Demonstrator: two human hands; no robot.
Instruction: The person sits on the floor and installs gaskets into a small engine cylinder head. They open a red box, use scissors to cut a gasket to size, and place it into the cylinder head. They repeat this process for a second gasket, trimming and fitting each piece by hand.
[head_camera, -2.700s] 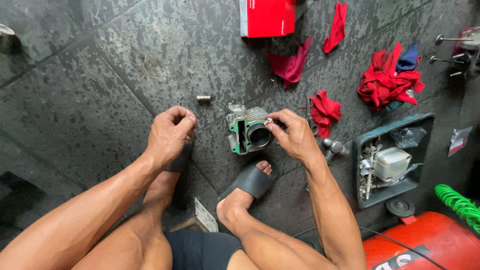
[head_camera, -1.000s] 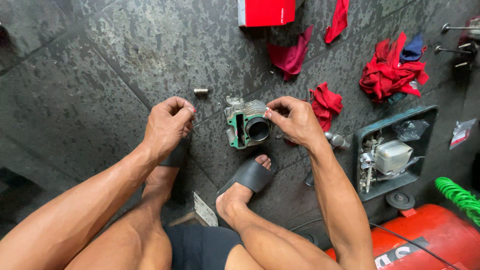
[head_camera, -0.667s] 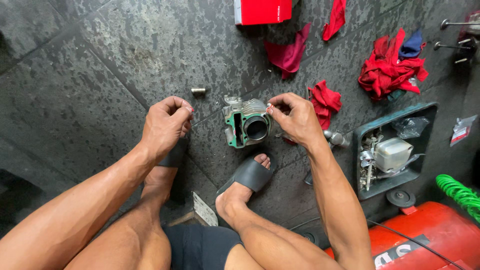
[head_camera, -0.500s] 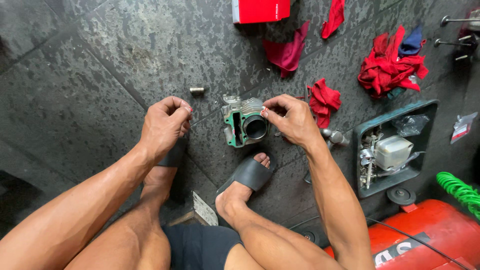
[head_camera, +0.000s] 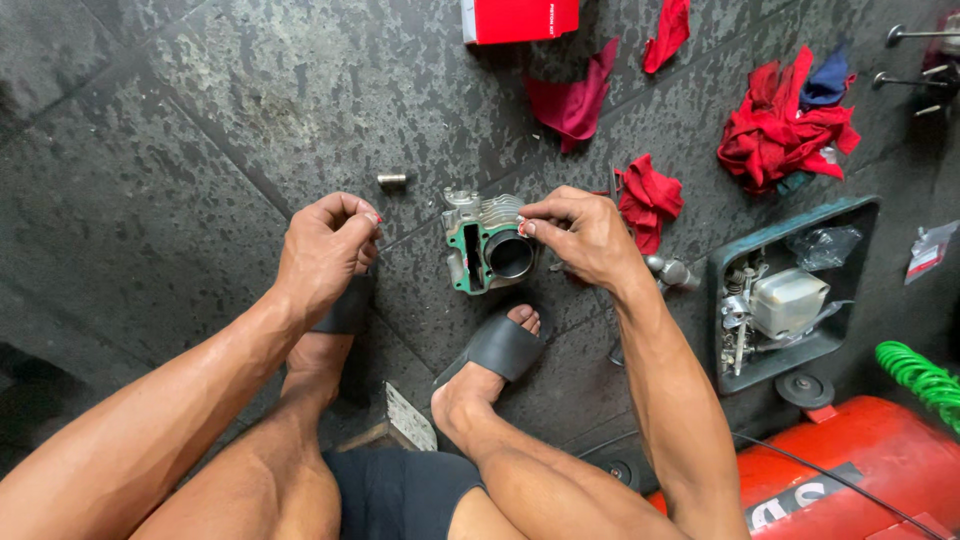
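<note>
Hands apart, either side of the engine cylinder (head_camera: 487, 243), which sits on the dark floor (head_camera: 180, 120) just ahead of the sandalled right foot (head_camera: 495, 350). Right hand (head_camera: 580, 235) curled over the cylinder's right edge, fingertips pinched together at the bore rim; whatever they hold is too small to make out. Left hand (head_camera: 325, 250) left of the cylinder, apart from it, closed in a loose fist with thumb against fingers; contents can't be seen either. Looks like fine work at the bore, probably fitting or picking off a small part; next move needs a steady pinch and the cylinder kept from tipping. Both forearms reach forward from bent knees, wrists flexed down. Small metal sleeve (head_camera: 392, 180) lies up-left of the cylinder, red rags (head_camera: 648, 195) just right of it, parts tray (head_camera: 790, 290) further right, red tank (head_camera: 850, 470) beyond.
</note>
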